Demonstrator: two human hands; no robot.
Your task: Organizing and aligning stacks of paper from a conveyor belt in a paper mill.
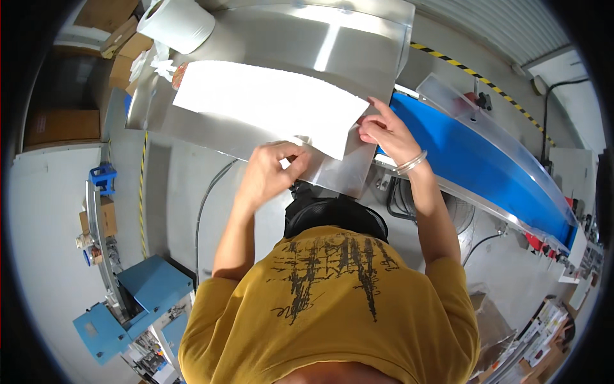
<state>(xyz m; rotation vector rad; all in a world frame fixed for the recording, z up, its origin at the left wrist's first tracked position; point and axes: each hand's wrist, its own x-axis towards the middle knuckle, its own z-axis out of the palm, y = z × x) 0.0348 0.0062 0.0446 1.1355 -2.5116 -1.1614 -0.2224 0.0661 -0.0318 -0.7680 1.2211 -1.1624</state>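
Observation:
A long white paper towel sheet (262, 96) lies over the metal table (281, 38), its lower right corner hanging toward me. From under its left end peeks a small reddish-brown patterned thing (180, 75); the rest of it is covered. My left hand (272, 171) is at the sheet's near edge, fingers curled and thumb drawn in; whatever they may hold is hidden. At the right end, my right hand (389, 133) has its index finger stretched along the sheet's far corner, while the thumb and other fingers close on the paper's edge. A bangle circles that wrist.
A large white paper roll (176, 24) stands at the table's far left corner. On the right runs a blue conveyor belt (473, 160) with a clear guard (492, 121). Cardboard boxes (64, 128) are at left; a blue machine (153, 288) sits lower left. A floor fan (451, 208) stands beneath the conveyor.

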